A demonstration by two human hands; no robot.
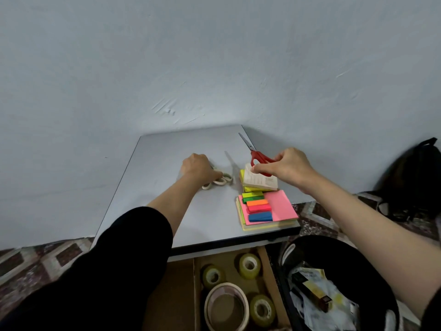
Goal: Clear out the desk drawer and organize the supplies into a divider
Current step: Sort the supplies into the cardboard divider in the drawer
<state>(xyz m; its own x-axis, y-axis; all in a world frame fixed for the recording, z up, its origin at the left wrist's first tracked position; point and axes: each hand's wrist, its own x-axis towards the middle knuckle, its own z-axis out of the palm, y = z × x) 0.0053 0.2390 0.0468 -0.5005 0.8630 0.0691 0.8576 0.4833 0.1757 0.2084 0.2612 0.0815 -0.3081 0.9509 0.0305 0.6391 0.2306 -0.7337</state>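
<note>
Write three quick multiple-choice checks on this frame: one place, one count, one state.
1. The colour tabs lie: A on the pink pad; B in the bin; C on the floor.
2. Clear tape rolls in the cardboard box: A one; B three; C six.
3. The right hand: A lies flat on the desk; B holds the red scissors; C reaches into the bin.
Key: 1 A, tabs rest on the pad; 2 B, three show beside the big masking roll; 3 B, fingers pinch the handles.
</note>
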